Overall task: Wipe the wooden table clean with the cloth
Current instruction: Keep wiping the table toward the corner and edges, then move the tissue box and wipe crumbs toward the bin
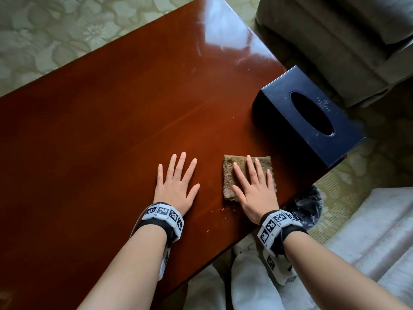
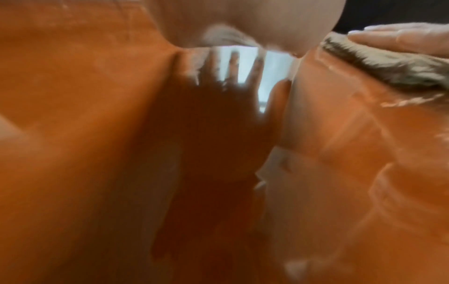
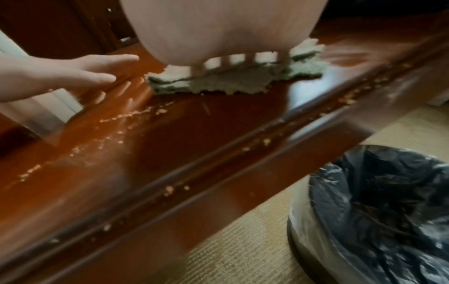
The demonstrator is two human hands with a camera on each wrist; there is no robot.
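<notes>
Your right hand [image 1: 254, 189] presses flat on the brown folded terry cloth [image 1: 230, 175]; left hand [image 1: 176, 184] lies flat, released. Crumbs [image 1: 221, 210] at six o'clock could scatter off the glossy wooden bench [image 1: 111, 130].

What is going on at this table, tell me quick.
A person is wiping a wooden table. The right hand presses flat on a brown cloth, and the left hand rests flat on the bare wood beside it. Crumbs lie near the table's edge, above a lined bin. A dark tissue box sits nearby.

Glossy, polished wooden desk [image 1: 111, 130] reflecting light. Fuzzy brown terry cloth [image 1: 232, 186]. Matt navy cardboard tissue box [image 1: 279, 121]; crinkly black plastic bin liner [image 3: 388, 201].
</notes>
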